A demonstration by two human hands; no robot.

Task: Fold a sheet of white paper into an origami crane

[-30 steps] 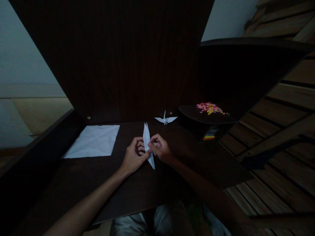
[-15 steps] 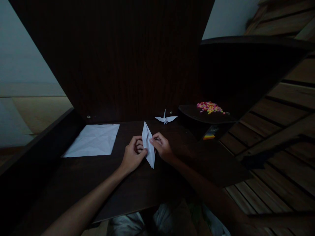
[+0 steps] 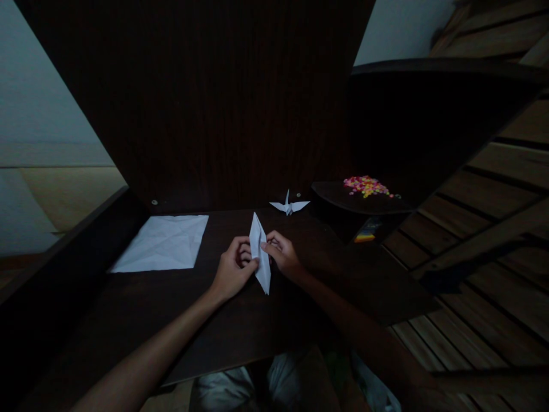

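Note:
Between my two hands is a folded white paper, a narrow diamond with pointed ends, held above the dark desk. My left hand pinches its left edge, thumb on the near face and the other fingers curled behind. On the opposite edge, my right hand grips it with the thumb pressed on the face near the middle. A finished white paper crane stands beyond my right hand with its wings spread. To the left lies a creased sheet of white paper, unfolded and flat.
A heap of small pink, yellow and orange pieces sits on a low corner shelf at the right. Dark panels rise at the back and along the desk's left side. Wooden slats show at far right.
The folded paper has tilted very slightly to the right in my fingers, and its faces have pressed a little closer. Both hands keep nearly the same hold.

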